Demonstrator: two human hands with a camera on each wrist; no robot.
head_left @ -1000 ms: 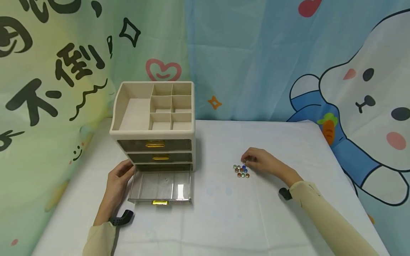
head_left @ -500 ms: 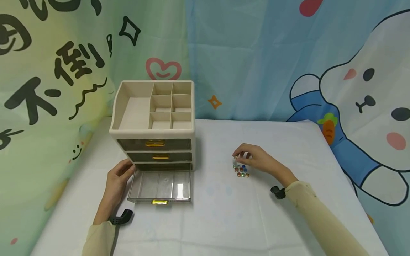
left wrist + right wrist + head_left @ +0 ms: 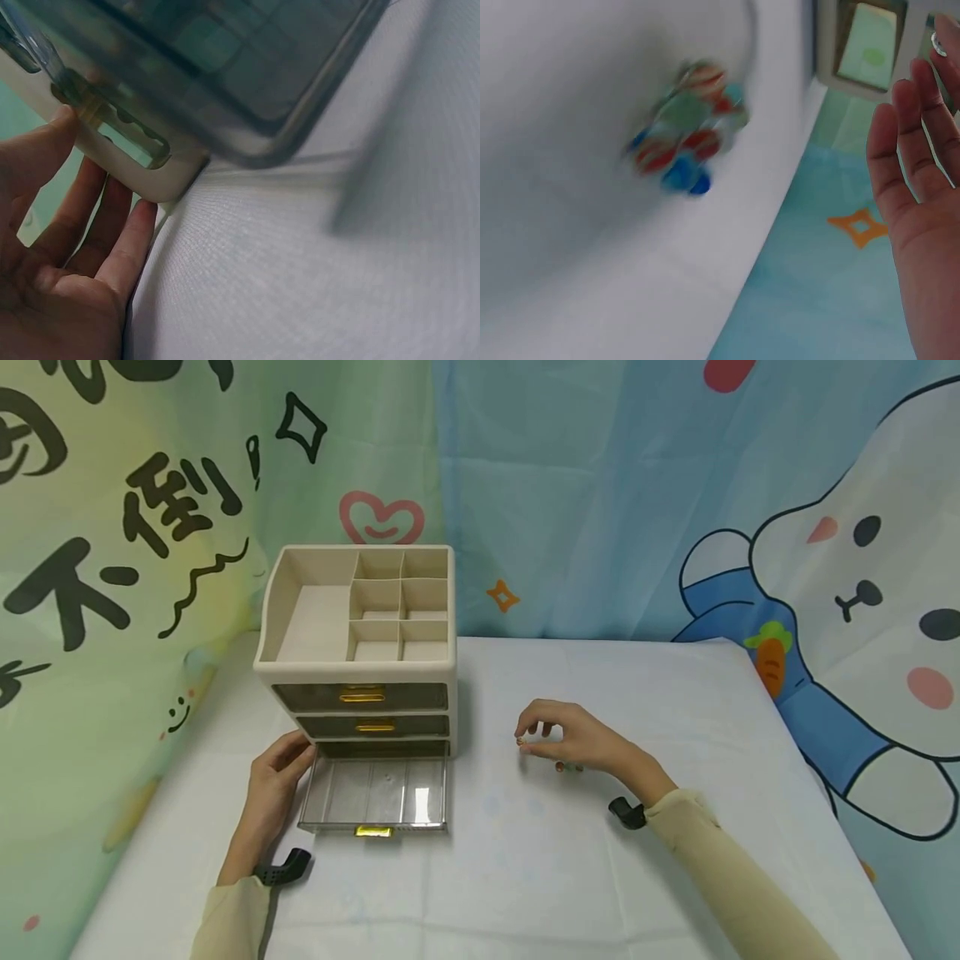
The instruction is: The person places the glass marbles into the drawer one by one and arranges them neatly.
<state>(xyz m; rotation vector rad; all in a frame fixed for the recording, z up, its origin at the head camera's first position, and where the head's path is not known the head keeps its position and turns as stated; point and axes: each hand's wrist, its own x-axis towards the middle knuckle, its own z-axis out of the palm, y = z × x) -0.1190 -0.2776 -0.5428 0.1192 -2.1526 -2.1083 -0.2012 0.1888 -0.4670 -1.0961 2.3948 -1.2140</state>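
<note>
A cream drawer organizer [image 3: 356,673] stands on the table, its bottom clear drawer [image 3: 330,827] pulled out and nothing lying in it. My left hand [image 3: 273,785] grips the organizer's lower left edge; the left wrist view shows the thumb on one side of the cream frame [image 3: 169,178] and fingertips on the other. Between thumb and index finger my right hand [image 3: 581,739] pinches a small glass marble [image 3: 520,742], held right of the drawer. Several coloured marbles [image 3: 682,135] lie clustered on the cloth, mostly hidden behind the right hand in the head view.
The organizer's top has an open tray and several small compartments [image 3: 377,600]. Two upper drawers [image 3: 363,697] with gold handles are closed. A white cloth [image 3: 510,877] covers the table, and a printed curtain [image 3: 555,510] hangs behind it.
My right hand has lifted a marble from the cluster and moved left with it, toward the organizer. The left hand keeps its place at the organizer's edge.
</note>
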